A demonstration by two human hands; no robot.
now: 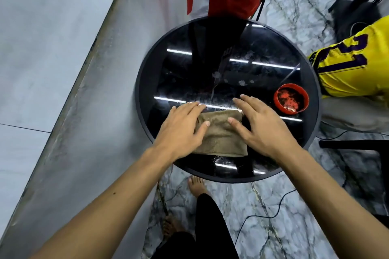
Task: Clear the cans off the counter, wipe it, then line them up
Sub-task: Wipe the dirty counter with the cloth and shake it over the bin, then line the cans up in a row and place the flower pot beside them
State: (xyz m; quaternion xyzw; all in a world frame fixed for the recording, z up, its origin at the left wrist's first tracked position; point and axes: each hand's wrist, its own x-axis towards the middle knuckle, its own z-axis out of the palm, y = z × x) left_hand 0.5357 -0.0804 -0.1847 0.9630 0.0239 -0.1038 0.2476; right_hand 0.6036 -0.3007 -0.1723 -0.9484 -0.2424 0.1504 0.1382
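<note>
You look to be in the wiping step: your left grip and right grip lie flat, fingers straight, pressing the tan cloth between them onto the black bench. No cans show. Next, probably sweep forward over the smears, skirting the red dish right of your right grip.

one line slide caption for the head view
Left hand and right hand press a folded cloth on the black table, red bowl to the right.
</note>
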